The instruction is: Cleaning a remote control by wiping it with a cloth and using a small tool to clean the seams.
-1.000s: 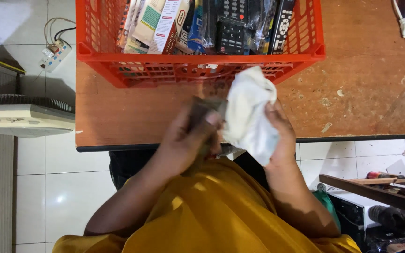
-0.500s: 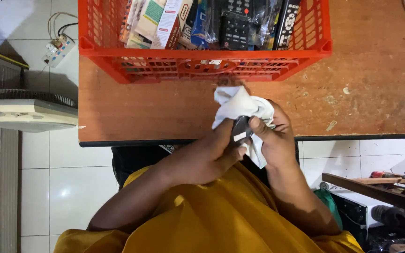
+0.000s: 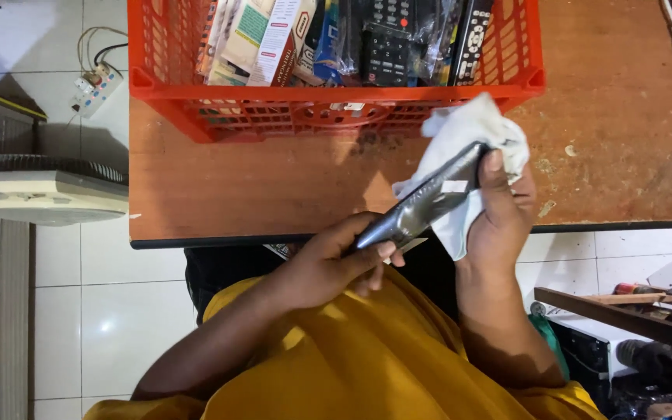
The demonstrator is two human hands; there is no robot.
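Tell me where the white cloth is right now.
The white cloth is in the right hand, wrapped behind the grey remote, just below the red crate.

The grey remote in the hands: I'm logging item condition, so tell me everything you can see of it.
The grey remote is long, slim and glossy, plastic by its sheen, with a small pale label near its upper end. It is held in the air, slanting from lower left to upper right over the table's front edge. The left hand grips its lower end; the right hand presses a white cloth around its upper end. Its buttons cannot be seen.
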